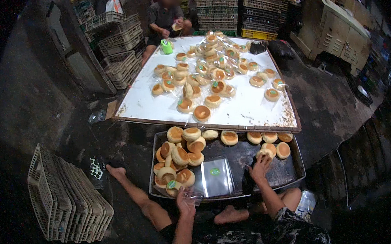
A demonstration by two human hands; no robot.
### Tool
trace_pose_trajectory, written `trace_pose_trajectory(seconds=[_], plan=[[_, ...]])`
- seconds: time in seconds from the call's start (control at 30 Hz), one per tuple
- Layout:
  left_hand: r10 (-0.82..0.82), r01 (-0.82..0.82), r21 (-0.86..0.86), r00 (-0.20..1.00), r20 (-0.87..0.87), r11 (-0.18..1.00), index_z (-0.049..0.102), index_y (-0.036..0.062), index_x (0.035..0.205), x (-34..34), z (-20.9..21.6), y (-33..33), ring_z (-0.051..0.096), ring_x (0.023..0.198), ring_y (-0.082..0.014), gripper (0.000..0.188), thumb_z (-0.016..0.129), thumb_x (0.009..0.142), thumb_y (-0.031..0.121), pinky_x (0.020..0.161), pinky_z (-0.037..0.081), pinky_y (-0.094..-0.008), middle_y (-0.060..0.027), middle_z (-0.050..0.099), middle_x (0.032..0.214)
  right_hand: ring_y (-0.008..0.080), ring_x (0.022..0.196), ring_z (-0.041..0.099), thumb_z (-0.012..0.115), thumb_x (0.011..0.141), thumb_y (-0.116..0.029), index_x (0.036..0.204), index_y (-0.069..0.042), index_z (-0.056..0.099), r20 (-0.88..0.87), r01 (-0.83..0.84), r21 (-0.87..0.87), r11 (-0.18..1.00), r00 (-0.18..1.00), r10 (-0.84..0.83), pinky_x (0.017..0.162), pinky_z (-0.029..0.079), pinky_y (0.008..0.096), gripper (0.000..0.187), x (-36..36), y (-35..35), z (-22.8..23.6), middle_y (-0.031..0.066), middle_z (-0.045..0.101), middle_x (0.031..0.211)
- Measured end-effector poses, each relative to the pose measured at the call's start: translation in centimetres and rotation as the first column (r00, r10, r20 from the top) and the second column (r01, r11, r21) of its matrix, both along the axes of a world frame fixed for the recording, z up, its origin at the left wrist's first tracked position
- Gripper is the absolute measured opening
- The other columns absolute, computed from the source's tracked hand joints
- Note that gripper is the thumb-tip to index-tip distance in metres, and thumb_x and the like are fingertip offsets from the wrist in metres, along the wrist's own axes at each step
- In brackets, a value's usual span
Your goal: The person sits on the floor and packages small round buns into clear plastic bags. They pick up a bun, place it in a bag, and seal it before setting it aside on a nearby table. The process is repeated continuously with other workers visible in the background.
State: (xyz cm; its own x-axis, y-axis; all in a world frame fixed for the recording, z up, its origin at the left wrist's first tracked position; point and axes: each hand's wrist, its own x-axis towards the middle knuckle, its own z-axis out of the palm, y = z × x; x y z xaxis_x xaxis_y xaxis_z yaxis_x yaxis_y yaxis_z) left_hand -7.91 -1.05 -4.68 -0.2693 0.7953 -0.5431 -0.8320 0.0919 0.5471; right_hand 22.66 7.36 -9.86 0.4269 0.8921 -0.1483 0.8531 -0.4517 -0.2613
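Note:
My left hand (185,204) pinches a clear plastic bag (193,195) at the near left edge of a dark metal tray (247,185). A green label shows beside the bag, over the heaped buns. My right hand (260,168) has its fingers on a round, flat bun (264,153) at the tray's right side; its fingertips partly cover the bun. Just beyond lies another browned bun (283,150). At the left of the tray several buns (180,156) are piled up. Between my hands lies a stack of flat clear bags (216,178) with a green label.
A white-topped table (141,107) beyond the tray bears many bagged buns (212,101) and a green holder (167,47). A person (165,17) sits at its far side holding a bun. Plastic crates (71,203) stand at left; more crates (216,10) are stacked behind. A metal cabinet (336,30) stands far right.

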Motion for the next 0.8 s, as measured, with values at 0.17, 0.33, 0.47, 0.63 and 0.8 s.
trace_pose_trajectory(seconds=[0.17,0.33,0.47,0.63,0.8], plan=[[0.067,-0.058,0.079,0.991,-0.117,0.995,0.042,0.0083,0.112,-2.4,-0.1,0.8,0.051,0.09,-0.0213,0.033,0.047,0.079,0.013,0.077,0.044,-0.037,-0.0058,0.049,0.095,0.0492,0.112,0.031,0.052,0.075,-0.006,0.13,-0.01,0.028,0.27,-0.138,0.218,0.966,0.96,0.076,0.08,0.038,0.0545,0.061,5.6,3.1,-2.7,0.0221,0.013,0.137],[0.279,-0.264,0.176,0.958,-0.068,0.948,0.041,0.0065,0.11,-6.2,-0.1,1.0,0.051,0.082,-0.0207,0.032,0.046,0.081,0.019,0.07,0.046,-0.0357,-0.008,0.049,0.095,0.0275,0.088,0.055,0.06,0.072,-0.014,0.114,0.003,0.042,-0.405,-0.054,0.468,0.882,0.874,0.268,0.079,0.043,0.0366,0.049,3.0,0.2,-0.8,0.0186,0.056,0.093],[0.203,-0.205,0.103,0.979,0.03,0.973,0.036,0.0072,0.118,-1.7,-1.0,1.7,0.051,0.087,-0.0211,0.04,0.048,0.081,0.017,0.078,0.046,-0.0337,-0.0087,0.048,0.103,0.0308,0.098,0.05,0.064,0.071,-0.011,0.106,-0.005,0.054,-0.167,-0.469,0.701,0.538,0.625,0.763,0.085,0.041,0.0364,0.038,-7.9,-6.8,7.4,0.0159,0.052,0.108],[-0.064,0.098,0.278,0.989,-0.13,0.956,0.022,0.0115,0.13,5.2,-0.7,0.5,0.05,0.099,-0.0245,0.057,0.048,0.08,0.004,0.083,0.044,-0.0362,-0.0131,0.046,0.11,0.0304,0.106,0.045,0.07,0.063,-0.011,0.109,-0.009,0.056,-0.238,-0.449,0.692,0.566,0.598,0.765,0.087,0.039,0.0362,0.048,-11.3,-7.4,8.5,0.0136,0.046,0.121],[-0.247,0.275,0.305,0.96,-0.129,0.912,0.016,0.0106,0.132,7.6,2.9,1.0,0.048,0.105,-0.0283,0.063,0.048,0.08,-0.002,0.086,0.044,-0.0378,-0.0175,0.045,0.112,0.0308,0.103,0.045,0.07,0.06,-0.014,0.116,-0.006,0.048,-0.381,-0.353,0.599,0.719,0.664,0.644,0.089,0.037,0.0376,0.06,-10.3,-8.9,10.4,0.0136,0.052,0.113]])
